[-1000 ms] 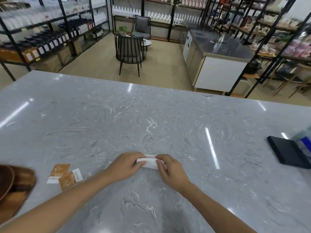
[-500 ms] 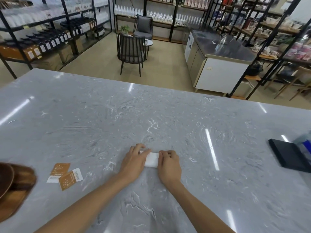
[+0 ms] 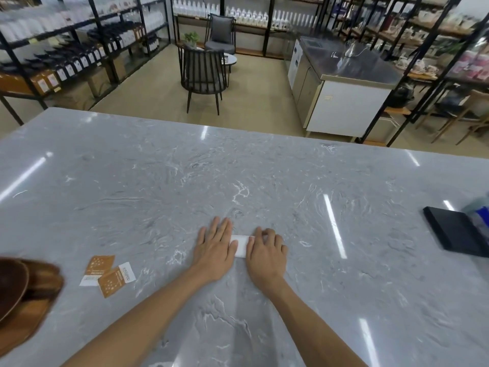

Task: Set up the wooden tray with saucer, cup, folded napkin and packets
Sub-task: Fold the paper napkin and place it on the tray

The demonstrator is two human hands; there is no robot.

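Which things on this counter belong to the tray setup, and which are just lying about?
Belong to the job:
napkin, under both hands
packets
wooden tray
brown dish, likely the saucer

Just lying about:
black case
blurred blue object

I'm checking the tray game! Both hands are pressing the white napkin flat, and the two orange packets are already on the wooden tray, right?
Not quite. The head view shows the two orange packets lying on the grey counter, beside the wooden tray, not on it. Both hands do press the white napkin.
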